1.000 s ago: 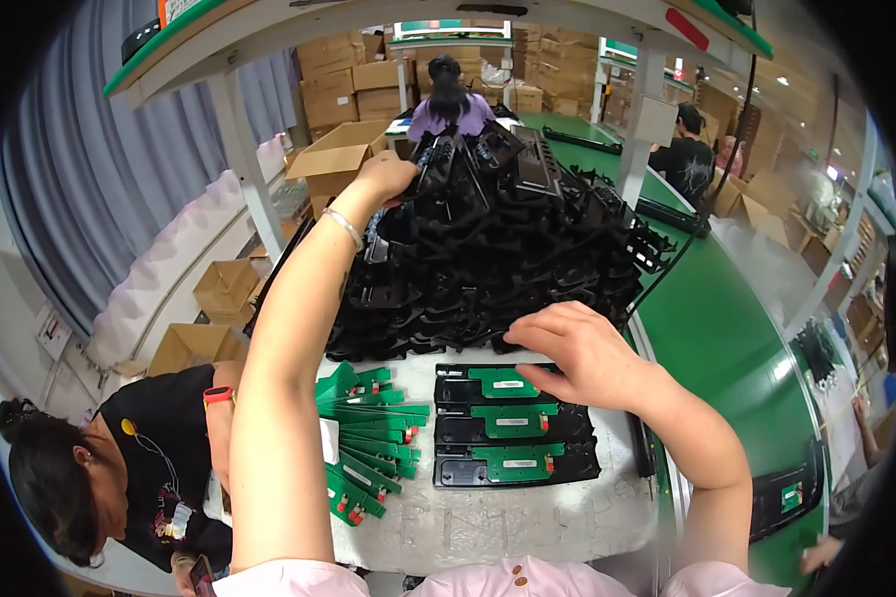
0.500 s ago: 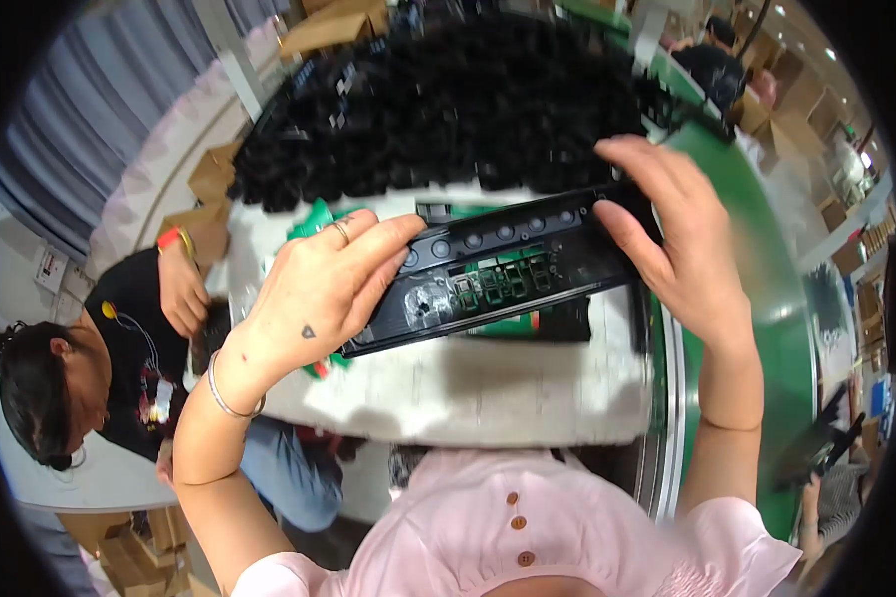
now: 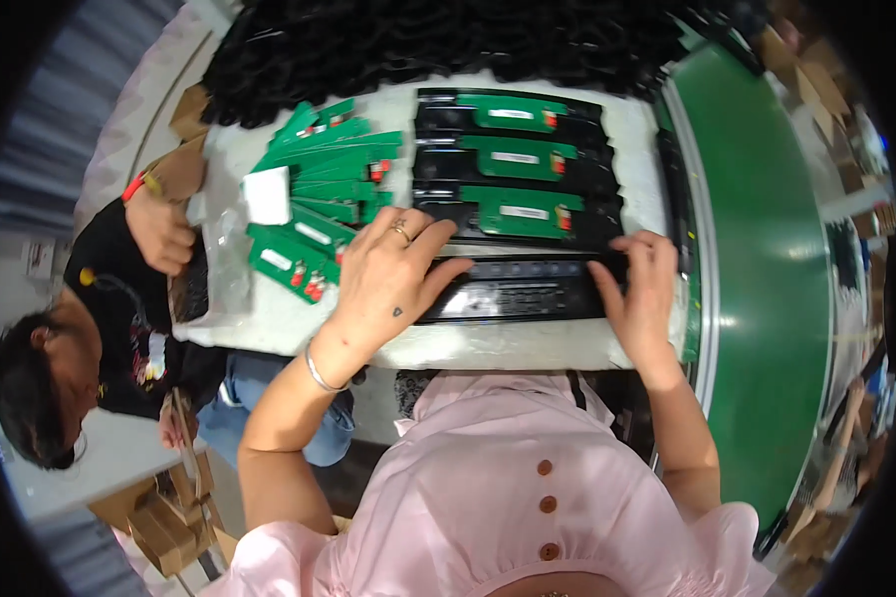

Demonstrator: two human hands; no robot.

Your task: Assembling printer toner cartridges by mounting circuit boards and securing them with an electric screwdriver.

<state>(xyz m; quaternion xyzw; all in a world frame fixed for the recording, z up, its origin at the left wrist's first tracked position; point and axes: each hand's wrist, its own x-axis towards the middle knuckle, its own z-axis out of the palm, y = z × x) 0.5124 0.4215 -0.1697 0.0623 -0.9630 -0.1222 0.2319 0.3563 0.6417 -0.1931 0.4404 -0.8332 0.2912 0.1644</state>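
Note:
Low over the near part of the table, a long black plastic housing (image 3: 528,303) with a row of round features along its far edge lies crosswise before me. My left hand (image 3: 388,274) holds its left end, thumb along the near side and fingers bent at the far edge. At the other end my right hand (image 3: 642,294) grips it, with its thumb on the top face. Just beyond, several black housings (image 3: 438,214) lie in a stack of rows, each bearing a green circuit board (image 3: 518,212). Left of them sits a fanned pile of green circuit boards (image 3: 319,179) with red parts.
A large heap of black parts (image 3: 418,45) covers the far side of the pale table mat (image 3: 388,348). A white piece (image 3: 267,196) rests on the board pile. Along the right runs a green conveyor belt (image 3: 767,249). Another person (image 3: 60,368) sits at the left, one hand near the table.
Both hands have lowered the black housing from a raised, tilted position to near the table. The view has shifted, and the board pile and rows of housings now show.

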